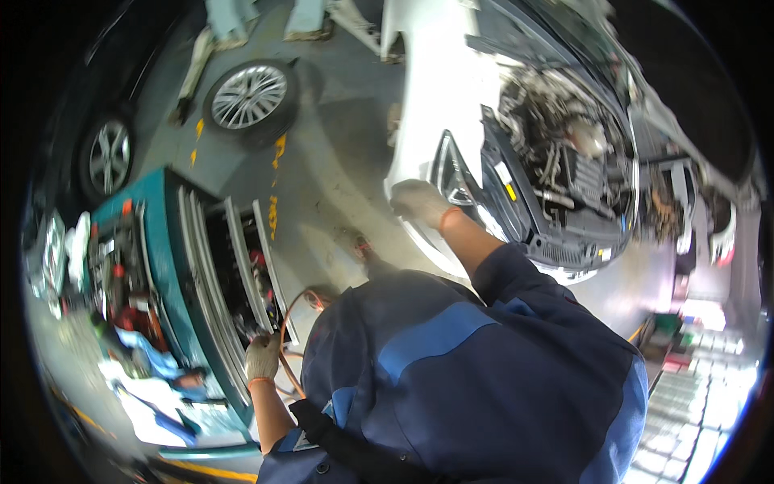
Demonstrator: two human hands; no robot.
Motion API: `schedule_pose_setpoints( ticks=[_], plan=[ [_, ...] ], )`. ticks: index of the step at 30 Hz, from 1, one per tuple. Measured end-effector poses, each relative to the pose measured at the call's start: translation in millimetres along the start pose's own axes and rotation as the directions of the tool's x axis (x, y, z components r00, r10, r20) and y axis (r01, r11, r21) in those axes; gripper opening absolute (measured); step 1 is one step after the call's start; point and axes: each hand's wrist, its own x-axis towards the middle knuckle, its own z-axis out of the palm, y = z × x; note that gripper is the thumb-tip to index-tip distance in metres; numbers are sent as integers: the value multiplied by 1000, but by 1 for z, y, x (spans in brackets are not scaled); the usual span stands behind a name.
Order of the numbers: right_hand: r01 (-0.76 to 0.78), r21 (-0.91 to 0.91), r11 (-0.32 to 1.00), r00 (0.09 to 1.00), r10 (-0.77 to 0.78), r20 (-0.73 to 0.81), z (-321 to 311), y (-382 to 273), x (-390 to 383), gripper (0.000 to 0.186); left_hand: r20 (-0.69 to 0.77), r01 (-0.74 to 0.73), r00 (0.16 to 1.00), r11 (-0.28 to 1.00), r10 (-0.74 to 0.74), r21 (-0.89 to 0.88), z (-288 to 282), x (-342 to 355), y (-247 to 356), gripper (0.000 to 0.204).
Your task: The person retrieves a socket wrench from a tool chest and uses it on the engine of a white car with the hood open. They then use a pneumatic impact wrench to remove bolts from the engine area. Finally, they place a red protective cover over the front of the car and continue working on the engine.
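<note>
Tool cabinet [172, 234] on left, drawer [276, 278] pulled out. Gloved left hand [262, 357] near drawer's near end, by brown hose [284, 332]; cannot tell if it pinches anything. Gloved right hand [419, 202] blurred, by headlight [457, 179] of white car [439, 64] on right; cannot tell its grip. Hose could trip person [451, 379] stepping left; drawer could get bumped by quick turn.

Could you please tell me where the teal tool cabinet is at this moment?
In the head view, the teal tool cabinet stands on the left, with the left hand by its open drawers and a wheel beyond it.
</note>
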Motion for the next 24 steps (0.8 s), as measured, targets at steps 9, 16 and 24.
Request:
schedule_pose_setpoints(
  ticks=[9, 16, 24],
  plan=[
    [368, 195, 909, 684, -123, -719, -184, 120, -44, 26, -245, 142, 962, 986, -117, 85, -38, 65, 59, 61],
    [139, 156, 978, 613, 39, -789, -326, 203, 16, 36, -255, 153, 952, 985, -169, -81, 31, 41, 112, 40],
    [-160, -566, 809, 837, -193, -513, -398, 180, 179, 39, -208, 276, 924, 935, -322, -222, 88, -33, 127, 39]
  ],
)
